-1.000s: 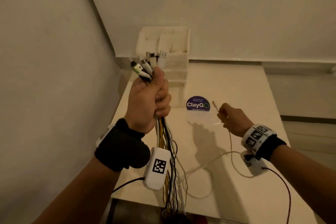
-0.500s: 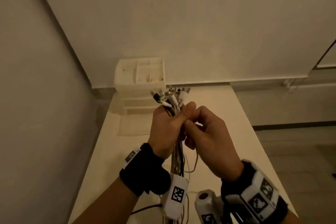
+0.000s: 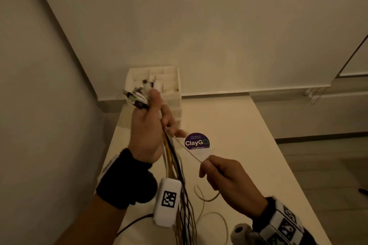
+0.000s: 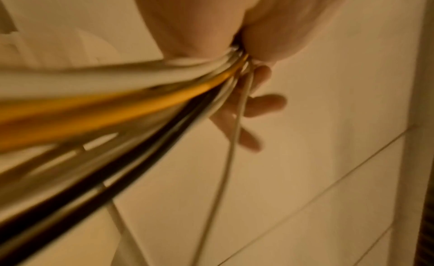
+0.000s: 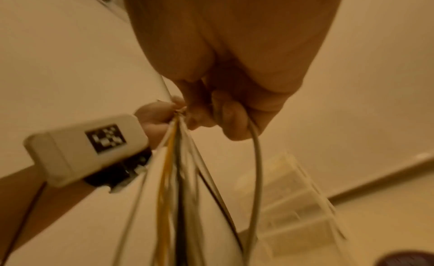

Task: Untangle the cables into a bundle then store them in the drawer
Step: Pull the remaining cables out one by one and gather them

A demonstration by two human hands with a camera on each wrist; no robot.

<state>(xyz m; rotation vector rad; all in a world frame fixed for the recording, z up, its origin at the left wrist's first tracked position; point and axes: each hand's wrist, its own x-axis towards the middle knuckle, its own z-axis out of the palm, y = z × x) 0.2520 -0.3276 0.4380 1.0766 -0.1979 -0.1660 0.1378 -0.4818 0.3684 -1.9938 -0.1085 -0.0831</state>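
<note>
My left hand (image 3: pixel 148 131) is raised above the table and grips a bundle of cables (image 3: pixel 173 167) near their plugs (image 3: pixel 139 95), which stick out above the fist; white, yellow and black strands (image 4: pixel 145 102) hang down from it. My right hand (image 3: pixel 221 173) is lower and to the right, pinching one thin white cable (image 3: pixel 189 152) that runs taut from the left fist; its slack (image 3: pixel 211 217) loops on the table. In the right wrist view that cable (image 5: pixel 257 158) curves past the curled fingers. The white drawer unit (image 3: pixel 171 103) stands behind the left hand by the wall.
A white table (image 3: pixel 239 125) runs from me to the far wall, with a wall along its left side. A round purple ClayGo sticker (image 3: pixel 197 141) lies between the hands. The drawer unit's top tray has open compartments (image 3: pixel 169 79). Floor lies right of the table.
My right hand has left the left fist and drawn down and right, pulling one thin white cable taut out of the bundle. The head view has tilted back down.
</note>
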